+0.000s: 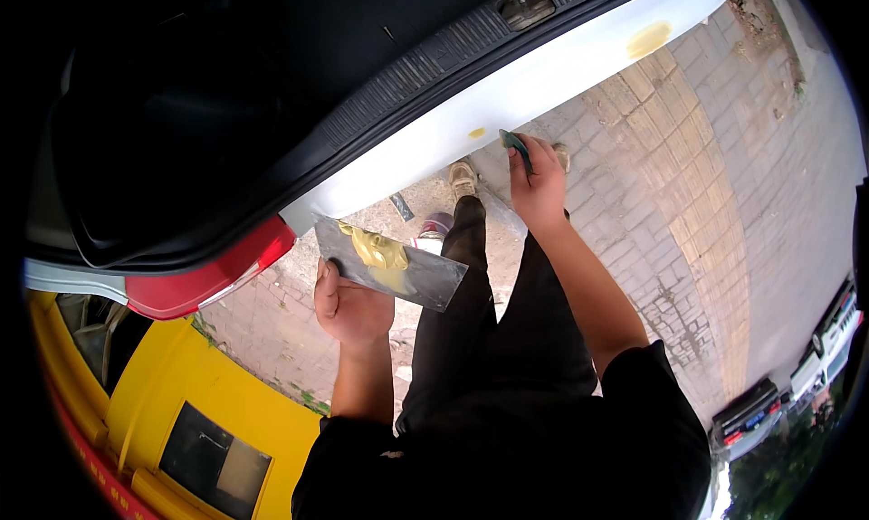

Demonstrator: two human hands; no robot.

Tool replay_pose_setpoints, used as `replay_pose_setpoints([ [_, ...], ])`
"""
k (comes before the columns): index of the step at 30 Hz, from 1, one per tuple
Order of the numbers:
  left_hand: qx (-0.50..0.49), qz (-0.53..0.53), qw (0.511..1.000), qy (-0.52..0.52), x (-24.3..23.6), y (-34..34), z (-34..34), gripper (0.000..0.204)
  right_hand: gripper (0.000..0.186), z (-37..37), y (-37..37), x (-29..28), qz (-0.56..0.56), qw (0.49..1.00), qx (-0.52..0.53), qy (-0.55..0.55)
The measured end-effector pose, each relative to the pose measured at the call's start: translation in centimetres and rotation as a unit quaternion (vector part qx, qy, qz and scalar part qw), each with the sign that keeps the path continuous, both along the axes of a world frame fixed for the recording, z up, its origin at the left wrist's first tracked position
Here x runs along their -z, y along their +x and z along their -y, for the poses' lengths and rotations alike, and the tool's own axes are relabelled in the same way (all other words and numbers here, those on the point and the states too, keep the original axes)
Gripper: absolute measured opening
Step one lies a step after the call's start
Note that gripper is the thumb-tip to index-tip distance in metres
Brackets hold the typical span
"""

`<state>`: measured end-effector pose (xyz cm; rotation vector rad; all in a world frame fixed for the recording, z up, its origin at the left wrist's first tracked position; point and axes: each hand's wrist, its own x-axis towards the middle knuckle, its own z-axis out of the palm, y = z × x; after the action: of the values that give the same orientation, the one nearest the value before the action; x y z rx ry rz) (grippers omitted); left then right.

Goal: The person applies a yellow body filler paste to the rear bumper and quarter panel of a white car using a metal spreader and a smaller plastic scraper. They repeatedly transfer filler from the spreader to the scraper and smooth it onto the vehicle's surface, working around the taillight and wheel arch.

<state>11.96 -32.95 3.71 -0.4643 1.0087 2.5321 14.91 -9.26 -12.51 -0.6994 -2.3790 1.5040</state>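
My left hand (351, 308) grips a flat grey board (418, 282) at its near left edge, thumb on top. A thick dollop of yellow body filler (373, 247) lies on that board, with a thinner smear beside it. Between the thumb and fingers of my right hand (541, 187) is a small dark green spreader (516, 145), held close to the white car bumper (434, 149). The bumper carries a small yellow filler spot (477, 133) just left of the spreader and a bigger yellow patch (649, 39) farther right. I cannot tell whether the spreader touches the bumper.
Above the bumper gapes the car's dark open boot (199, 113), with a red tail light (213, 271) at left. A can (435, 227) and a small dark strip (402, 207) lie on the ground near my feet. A yellow building (199, 375) stands lower left; parked cars (824, 339) are far right.
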Motion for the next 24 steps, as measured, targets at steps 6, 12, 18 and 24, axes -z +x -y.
replay_pose_setpoints([
  [6, 0.067, 0.023, 0.997, -0.039, 1.6, -1.5, 4.1, 0.045, 0.025, 5.2, -1.4, 2.4, 0.002, 0.990, 0.048, 0.131],
  [12, 0.089, 0.043, 0.993, -0.058, 2.7, -3.2, 7.1, 0.045, 0.029, 7.9, -1.9, 3.8, 0.044, 0.976, 0.058, 0.207],
  [18, 0.104, 0.058, 0.992, -0.029, 4.1, -4.0, 9.4, 0.047, 0.029, 10.2, -0.8, 3.4, 0.080, 0.984, 0.026, 0.156],
  [24, 0.095, 0.071, 0.993, -0.014, 3.6, -4.7, 9.1, 0.046, 0.032, 7.6, -2.6, 3.5, 0.061, 0.965, 0.066, 0.246],
])
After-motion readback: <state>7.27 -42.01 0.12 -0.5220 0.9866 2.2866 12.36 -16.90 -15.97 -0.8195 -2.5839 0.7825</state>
